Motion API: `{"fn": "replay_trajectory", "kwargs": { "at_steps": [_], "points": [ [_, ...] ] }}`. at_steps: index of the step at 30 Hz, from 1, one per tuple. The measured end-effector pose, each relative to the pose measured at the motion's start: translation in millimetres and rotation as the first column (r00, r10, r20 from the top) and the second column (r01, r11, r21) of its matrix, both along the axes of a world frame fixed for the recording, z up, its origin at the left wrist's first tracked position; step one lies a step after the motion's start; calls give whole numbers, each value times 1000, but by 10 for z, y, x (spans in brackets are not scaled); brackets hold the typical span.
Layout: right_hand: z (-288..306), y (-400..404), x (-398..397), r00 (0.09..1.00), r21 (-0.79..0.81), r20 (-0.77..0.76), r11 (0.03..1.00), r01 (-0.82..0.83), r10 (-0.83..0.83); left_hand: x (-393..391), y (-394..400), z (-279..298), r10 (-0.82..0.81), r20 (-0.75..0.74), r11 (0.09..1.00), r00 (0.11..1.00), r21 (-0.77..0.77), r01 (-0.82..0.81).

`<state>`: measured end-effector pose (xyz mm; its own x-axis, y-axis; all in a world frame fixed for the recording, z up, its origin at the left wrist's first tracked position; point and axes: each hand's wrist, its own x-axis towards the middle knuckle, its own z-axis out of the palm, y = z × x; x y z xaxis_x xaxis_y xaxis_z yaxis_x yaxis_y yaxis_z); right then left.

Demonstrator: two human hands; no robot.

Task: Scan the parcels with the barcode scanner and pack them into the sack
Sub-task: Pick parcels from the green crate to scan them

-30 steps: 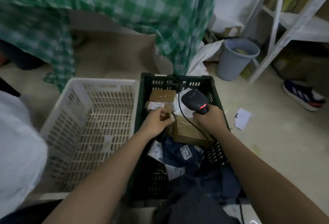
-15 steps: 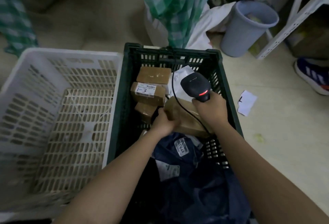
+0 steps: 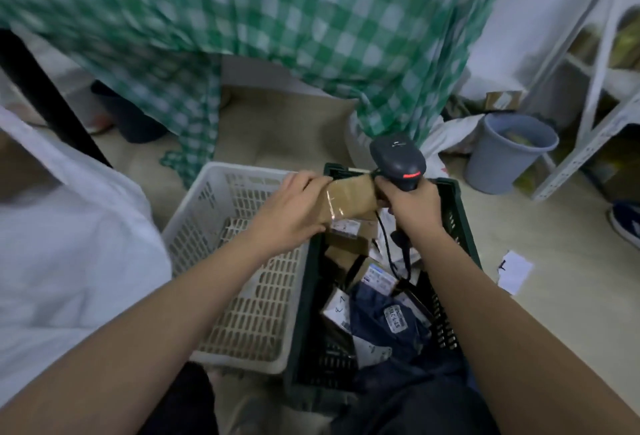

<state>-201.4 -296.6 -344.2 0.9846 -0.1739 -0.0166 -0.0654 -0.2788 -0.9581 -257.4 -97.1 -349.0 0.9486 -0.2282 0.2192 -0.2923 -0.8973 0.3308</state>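
My left hand (image 3: 292, 208) grips one end of a brown taped cardboard parcel (image 3: 349, 197), lifted above the dark green crate (image 3: 460, 227). My right hand (image 3: 412, 204) holds the black barcode scanner (image 3: 398, 161) by its handle, head up with a red light showing, and its fingers touch the parcel's other end. The scanner's cable hangs into the crate. Below lie several more brown parcels (image 3: 349, 247) and dark blue bagged parcels (image 3: 388, 317) with white labels. A white sack (image 3: 62, 244) fills the left edge.
An empty white slatted crate (image 3: 242, 261) stands left of the green one. A green checked cloth (image 3: 277, 26) hangs behind. A grey bin (image 3: 505, 152), white shelving (image 3: 588, 116), a paper scrap (image 3: 514, 272) and a shoe (image 3: 627, 223) are on the right floor.
My left hand lifted the brown parcel out of the green crate, and my right hand rose with the scanner to meet it. The view tilted upward.
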Motion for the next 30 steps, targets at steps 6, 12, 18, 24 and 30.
{"fn": "replay_trajectory", "kwargs": {
  "at_steps": [6, 12, 18, 24, 30],
  "points": [
    [-423, 484, -300, 969, 120, -216, 988, -94, 119, -404, 494, -383, -29, -53, 963, 998, 267, 42],
    [-934, 638, -424, 928, -77, -350, 983, -166, 130, -542, 626, -922, -8, -318, 981, 948, -186, -54],
    [-1081, 591, -337, 927, -150, -356, 971, -184, 120, -339, 416, -777, 268, -549, 566, 792, -575, -590],
    [-1089, 627, -323, 923, -13, -350, 985, -172, 157, -215, 509, -779, 31, -770, 191, 637, -621, -760],
    [-658, 593, -310, 981, 49, -117, 987, -153, 158, -201, 703, -410, 65, -639, 511, 767, -639, -575]
  ]
}}
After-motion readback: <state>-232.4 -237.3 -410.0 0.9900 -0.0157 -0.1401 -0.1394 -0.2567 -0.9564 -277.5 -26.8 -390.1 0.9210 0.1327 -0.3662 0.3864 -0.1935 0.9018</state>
